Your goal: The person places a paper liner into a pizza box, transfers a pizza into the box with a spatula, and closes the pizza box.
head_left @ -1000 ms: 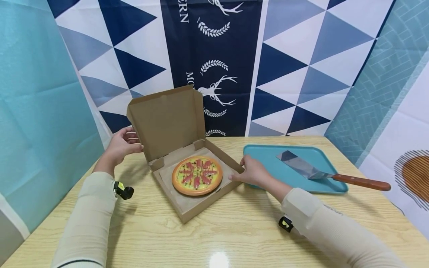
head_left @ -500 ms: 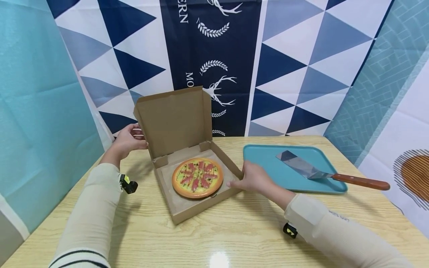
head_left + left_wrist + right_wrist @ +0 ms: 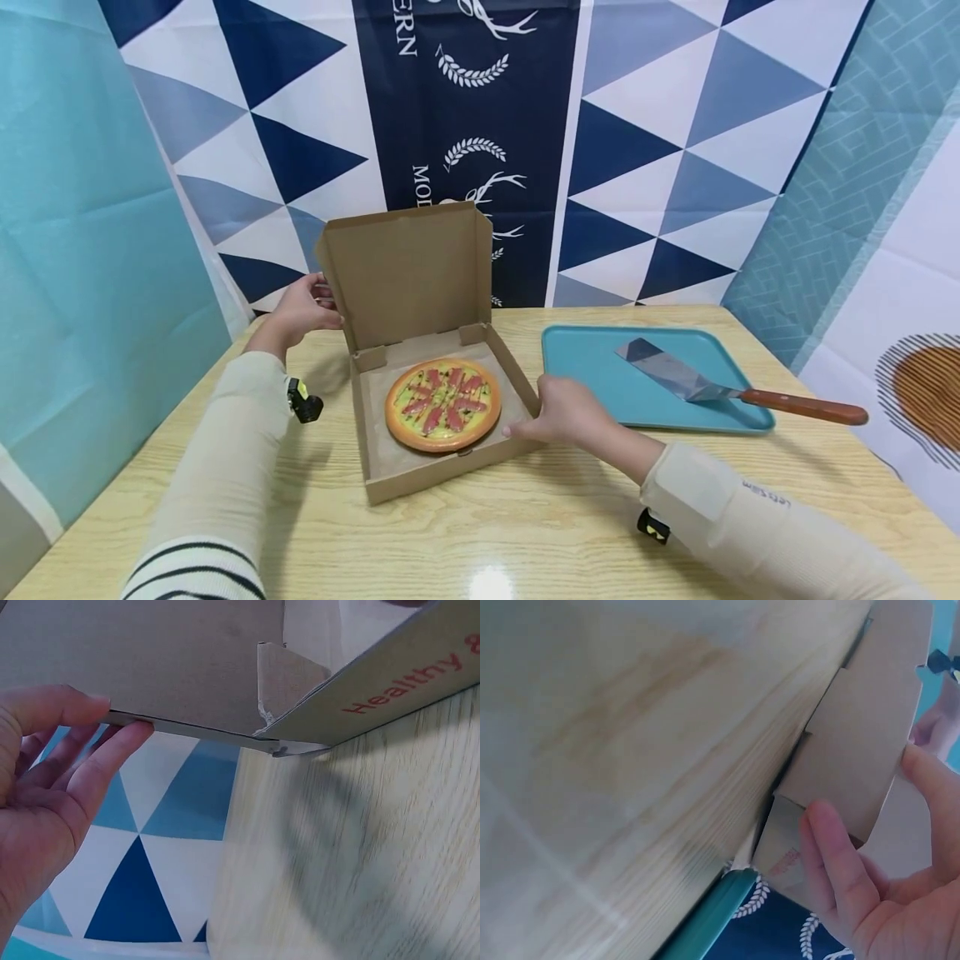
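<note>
A brown cardboard pizza box (image 3: 420,481) stands on the table with its lid (image 3: 408,275) raised. Inside, on brown paper, lies a small round pizza (image 3: 442,406) with pink strips on a yellow-green top. My left hand (image 3: 302,310) pinches the lid's left side edge between thumb and fingers; the left wrist view shows that hand (image 3: 56,761) at the lid wall. At the box's front right corner, my right hand (image 3: 573,414) grips the low wall, thumb on the inner side. Its fingers (image 3: 840,862) press the outside of the corner in the right wrist view.
To the right of the box is a teal tray (image 3: 585,367). A spatula (image 3: 675,372) with a metal blade lies across it, the wooden handle (image 3: 806,406) sticking out past the tray's right edge. Patterned cloth (image 3: 637,150) hangs behind the wooden table (image 3: 420,550).
The box has turned on the table, its lid swinging right and its front left corner shifting left. My left hand has moved right with the lid; my right hand stays at the corner, slightly lower.
</note>
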Demonstrator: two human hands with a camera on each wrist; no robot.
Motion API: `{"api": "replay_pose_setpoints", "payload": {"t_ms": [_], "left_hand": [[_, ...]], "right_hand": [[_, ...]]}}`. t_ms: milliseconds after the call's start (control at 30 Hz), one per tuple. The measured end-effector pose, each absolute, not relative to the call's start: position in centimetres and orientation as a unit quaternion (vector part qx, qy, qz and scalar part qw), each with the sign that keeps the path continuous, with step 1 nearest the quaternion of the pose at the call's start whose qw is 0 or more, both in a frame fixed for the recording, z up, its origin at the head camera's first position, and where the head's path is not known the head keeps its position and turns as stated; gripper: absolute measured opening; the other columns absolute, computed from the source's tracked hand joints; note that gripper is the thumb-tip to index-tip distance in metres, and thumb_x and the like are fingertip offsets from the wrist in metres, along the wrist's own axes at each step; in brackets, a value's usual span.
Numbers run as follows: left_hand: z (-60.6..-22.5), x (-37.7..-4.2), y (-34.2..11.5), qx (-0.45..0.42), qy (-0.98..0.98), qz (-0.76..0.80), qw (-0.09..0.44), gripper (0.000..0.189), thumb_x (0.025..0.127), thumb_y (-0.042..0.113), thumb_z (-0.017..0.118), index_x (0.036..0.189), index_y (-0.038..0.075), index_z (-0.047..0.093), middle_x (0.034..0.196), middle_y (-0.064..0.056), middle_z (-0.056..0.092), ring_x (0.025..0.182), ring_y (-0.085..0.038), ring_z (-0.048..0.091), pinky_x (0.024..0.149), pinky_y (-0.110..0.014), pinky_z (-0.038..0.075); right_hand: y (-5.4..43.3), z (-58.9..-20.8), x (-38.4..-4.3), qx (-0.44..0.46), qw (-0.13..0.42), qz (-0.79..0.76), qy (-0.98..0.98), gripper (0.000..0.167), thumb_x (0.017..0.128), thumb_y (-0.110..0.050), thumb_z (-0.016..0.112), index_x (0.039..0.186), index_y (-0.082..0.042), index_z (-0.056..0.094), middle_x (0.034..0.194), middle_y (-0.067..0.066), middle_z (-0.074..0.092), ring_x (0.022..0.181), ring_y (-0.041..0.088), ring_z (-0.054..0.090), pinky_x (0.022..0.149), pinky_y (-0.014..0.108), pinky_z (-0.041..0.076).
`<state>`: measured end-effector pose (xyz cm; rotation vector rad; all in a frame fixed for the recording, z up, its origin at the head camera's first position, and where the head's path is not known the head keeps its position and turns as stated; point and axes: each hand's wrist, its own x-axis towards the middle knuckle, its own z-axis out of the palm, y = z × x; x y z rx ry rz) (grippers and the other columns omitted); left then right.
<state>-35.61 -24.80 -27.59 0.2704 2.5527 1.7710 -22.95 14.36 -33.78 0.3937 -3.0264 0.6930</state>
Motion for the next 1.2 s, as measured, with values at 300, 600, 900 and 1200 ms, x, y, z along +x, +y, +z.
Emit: {"api": "replay_pose_setpoints", "payload": {"t_ms": [300,600,900,1200], "left_hand": [[-27.7,-36.6,-24.2,0.091,0.843,0.530,0.004,0.077,0.075,-0.021,0.061,0.143,-0.005,0.030,0.130,-0.026,0.045,0.112,-0.034,0.050,0.078,-0.034,0.056],[-27.8,-36.8,-23.1,0.113,0.845,0.522,-0.004,0.079,0.074,-0.024,0.062,0.144,-0.003,0.033,0.129,-0.030,0.047,0.115,-0.041,0.051,0.082,-0.041,0.055],[-27.9,-36.7,-22.2,0.135,0.882,0.451,-0.022,0.059,0.081,-0.009,0.068,0.134,0.001,0.043,0.125,-0.024,0.052,0.112,-0.037,0.053,0.085,-0.046,0.052],[-28.0,-37.1,-22.1,0.136,0.881,0.453,-0.024,0.061,0.081,-0.010,0.068,0.135,0.000,0.044,0.127,-0.023,0.051,0.116,-0.038,0.051,0.089,-0.048,0.051]], "right_hand": [[13.6,-33.5,-22.2,0.135,-0.006,0.210,-0.968,0.056,0.069,-0.049,0.085,0.084,-0.003,0.058,0.066,0.005,0.052,0.058,0.018,0.046,0.049,0.029,0.036],[13.2,-33.4,-21.4,0.164,-0.006,0.205,-0.965,0.049,0.073,-0.047,0.083,0.075,-0.006,0.056,0.062,0.003,0.049,0.056,0.016,0.044,0.049,0.028,0.035],[13.1,-33.5,-21.0,0.182,-0.049,0.246,-0.951,0.052,0.085,-0.041,0.075,0.051,-0.011,0.050,0.037,-0.003,0.043,0.033,0.012,0.043,0.040,0.025,0.030],[13.7,-30.4,-25.5,0.126,0.056,0.322,-0.937,0.028,0.093,-0.027,0.066,0.081,-0.005,0.054,0.061,0.007,0.058,0.049,0.022,0.061,0.048,0.030,0.045]]}}
